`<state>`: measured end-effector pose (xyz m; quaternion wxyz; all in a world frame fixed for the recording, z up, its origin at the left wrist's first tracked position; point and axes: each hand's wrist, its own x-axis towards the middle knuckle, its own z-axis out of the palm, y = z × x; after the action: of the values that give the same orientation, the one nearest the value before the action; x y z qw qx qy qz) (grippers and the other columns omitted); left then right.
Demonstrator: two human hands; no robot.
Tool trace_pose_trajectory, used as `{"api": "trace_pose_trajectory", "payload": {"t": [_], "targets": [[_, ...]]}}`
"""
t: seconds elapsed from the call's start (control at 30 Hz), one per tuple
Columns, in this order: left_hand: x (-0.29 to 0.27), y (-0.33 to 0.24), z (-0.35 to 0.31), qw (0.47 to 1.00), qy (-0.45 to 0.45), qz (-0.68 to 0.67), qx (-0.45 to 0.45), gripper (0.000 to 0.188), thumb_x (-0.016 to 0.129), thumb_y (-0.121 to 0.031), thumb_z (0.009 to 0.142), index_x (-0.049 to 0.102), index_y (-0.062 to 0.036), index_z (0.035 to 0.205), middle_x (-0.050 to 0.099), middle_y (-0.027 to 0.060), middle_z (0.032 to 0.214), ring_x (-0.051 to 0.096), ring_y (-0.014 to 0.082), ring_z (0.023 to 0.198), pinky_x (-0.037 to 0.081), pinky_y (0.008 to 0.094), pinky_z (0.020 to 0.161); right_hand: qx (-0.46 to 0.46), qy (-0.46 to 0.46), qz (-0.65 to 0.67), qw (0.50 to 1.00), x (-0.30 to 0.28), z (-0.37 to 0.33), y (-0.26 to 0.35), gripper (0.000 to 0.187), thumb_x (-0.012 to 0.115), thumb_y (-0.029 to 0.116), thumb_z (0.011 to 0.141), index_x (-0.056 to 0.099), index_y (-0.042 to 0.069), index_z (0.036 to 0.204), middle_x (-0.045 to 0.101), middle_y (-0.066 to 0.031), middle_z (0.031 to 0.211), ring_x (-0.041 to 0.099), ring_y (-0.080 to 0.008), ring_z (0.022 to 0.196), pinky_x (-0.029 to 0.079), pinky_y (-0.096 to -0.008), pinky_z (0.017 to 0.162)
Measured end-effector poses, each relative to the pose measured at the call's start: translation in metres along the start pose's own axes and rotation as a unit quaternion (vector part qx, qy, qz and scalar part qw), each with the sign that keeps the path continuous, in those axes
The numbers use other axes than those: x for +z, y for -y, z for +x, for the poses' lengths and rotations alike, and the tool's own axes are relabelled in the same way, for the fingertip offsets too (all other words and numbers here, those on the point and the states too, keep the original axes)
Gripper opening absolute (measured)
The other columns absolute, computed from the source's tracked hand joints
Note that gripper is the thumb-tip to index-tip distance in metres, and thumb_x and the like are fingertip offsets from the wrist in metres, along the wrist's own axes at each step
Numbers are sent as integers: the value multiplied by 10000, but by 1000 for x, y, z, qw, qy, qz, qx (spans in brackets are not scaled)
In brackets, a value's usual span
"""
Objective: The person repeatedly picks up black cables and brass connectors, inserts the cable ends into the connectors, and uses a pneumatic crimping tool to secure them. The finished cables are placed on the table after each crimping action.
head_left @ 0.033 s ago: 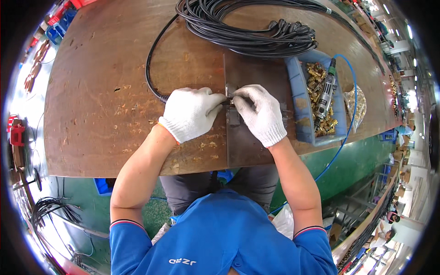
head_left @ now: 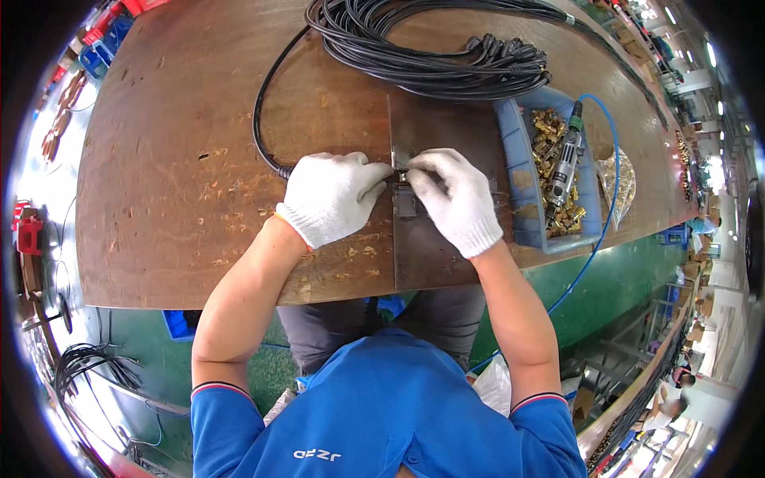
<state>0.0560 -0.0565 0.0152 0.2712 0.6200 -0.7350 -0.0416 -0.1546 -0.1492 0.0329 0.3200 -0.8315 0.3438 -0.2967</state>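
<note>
My left hand (head_left: 328, 197), in a white knit glove, is closed round the end of a black cable (head_left: 260, 119). That cable curves down to it from a coil at the back. Just to the right, my gloved right hand (head_left: 456, 195) is closed in a pinch at the cable's tip. A tiny brass-coloured piece (head_left: 404, 178) shows between the two hands, beside a small metal fixture (head_left: 401, 154) on a dark plate (head_left: 434, 267). My fingers hide most of what the right hand pinches.
The big coil of black cables (head_left: 398, 68) lies across the back of the wooden table (head_left: 175, 175). Right of my hands stands a blue bin (head_left: 526, 179) of brass fittings (head_left: 550, 131), with an air screwdriver (head_left: 566, 163) on top. Its blue hose (head_left: 610, 211) hangs over the front edge. Beyond lies a clear bag (head_left: 620, 183).
My right hand has shifted very slightly to the right and nearer to me. My left hand and the cable look unmoved.
</note>
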Motion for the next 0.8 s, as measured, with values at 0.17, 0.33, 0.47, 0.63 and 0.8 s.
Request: {"api": "trace_pose_trajectory", "payload": {"t": [0.17, 0.33, 0.47, 0.63, 0.8], "targets": [[2, 2, -3, 1000, -15, -8, 8, 181, 723, -236, 949, 805, -189, 1104, 708, 94, 835, 725, 344, 758, 583, 460, 690, 12, -176, -134, 975, -86, -6, -10, 223, 763, 220, 990, 772, 56, 1140, 762, -150, 1128, 722, -324, 1080, 557, -415, 991], [3, 3, -2, 1000, -19, -14, 18, 198, 722, -233, 939, 806, -198, 1114, 709, 93, 849, 725, 344, 769, 585, 456, 698, 191, -153, -426, 871, -173, 1, -79, 677, 799, 471, 930, 610, 114, 1473, 695, -204, 1349, 663, -406, 1253, 521, -504, 1058], [5, 5, -1, 1000, -19, -14, 15, 199, 721, -232, 941, 807, -201, 1117, 707, 92, 840, 724, 345, 766, 585, 452, 699, 274, -70, -346, 895, -170, 9, -103, 857, 728, 416, 944, 332, 176, 1666, 741, -292, 1241, 714, -499, 1131, 539, -548, 986], [2, 3, -3, 1000, -9, -8, 4, 204, 726, -235, 936, 808, -200, 1120, 709, 90, 834, 726, 341, 770, 585, 460, 707, 295, -169, -137, 930, -172, 13, -94, 901, 797, 181, 893, 333, 133, 1664, 746, -147, 1001, 723, -300, 793, 588, -420, 791], [6, 6, -5, 1000, -6, -14, 9, 215, 727, -232, 936, 807, -191, 1132, 715, 93, 843, 727, 341, 786, 584, 460, 708, 200, -365, 338, 844, -207, 15, -53, 287, 747, 189, 926, 666, 23, 1145, 711, -108, 847, 657, -232, 636, 533, -360, 545]]}}
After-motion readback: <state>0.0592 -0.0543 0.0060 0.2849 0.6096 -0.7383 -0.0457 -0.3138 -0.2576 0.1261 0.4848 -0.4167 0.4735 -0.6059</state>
